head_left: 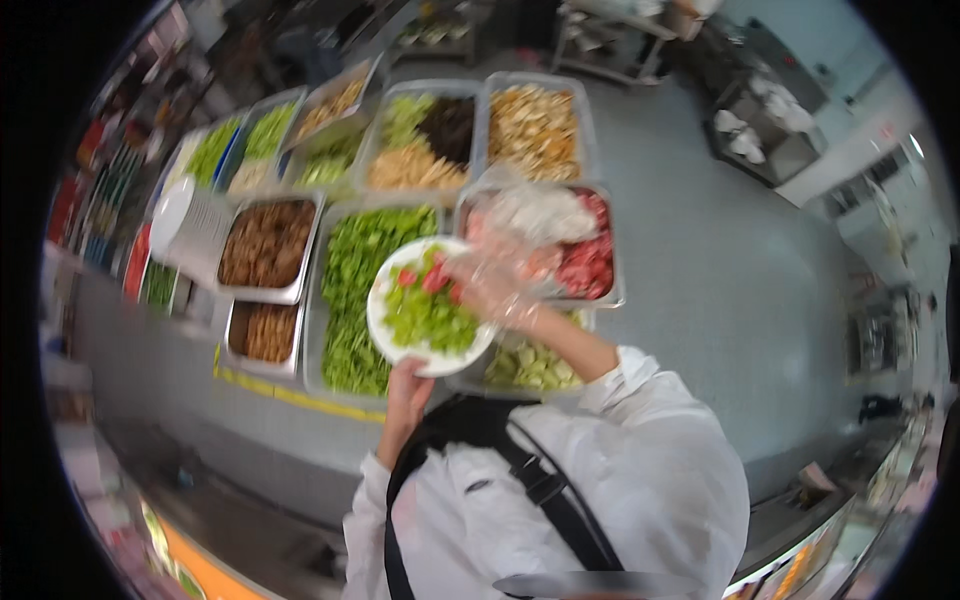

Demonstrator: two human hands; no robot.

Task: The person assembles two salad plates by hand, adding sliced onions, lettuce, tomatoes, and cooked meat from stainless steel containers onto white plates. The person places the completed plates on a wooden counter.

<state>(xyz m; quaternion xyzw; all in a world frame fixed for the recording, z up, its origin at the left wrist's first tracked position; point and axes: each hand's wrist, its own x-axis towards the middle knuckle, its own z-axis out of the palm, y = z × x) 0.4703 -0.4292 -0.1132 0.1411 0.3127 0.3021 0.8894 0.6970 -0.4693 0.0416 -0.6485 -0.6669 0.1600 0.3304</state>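
Observation:
My left hand [407, 392] grips the near rim of a white plate [459, 365]. Chopped green vegetable [425, 318] covers much of the plate, with a few pieces of raw red meat [407, 277] near its far side. My right hand [487, 291] wears a clear plastic glove and reaches over the plate's right edge. Its slightly blurred fingers are drawn together around red meat pieces. Just beyond that hand stands a metal tray of raw red meat [585, 268], partly covered by a crumpled clear plastic bag [540, 213].
Leafy greens fill a large tub [314, 330] left of the plate. Pale green slices [530, 362] lie in another at near right. Trays of brown meat [267, 245] and stacked white plates [185, 225] stand left. Farther back are sliced mushroom-like pieces [533, 130] and a mixed-vegetable tub [420, 140].

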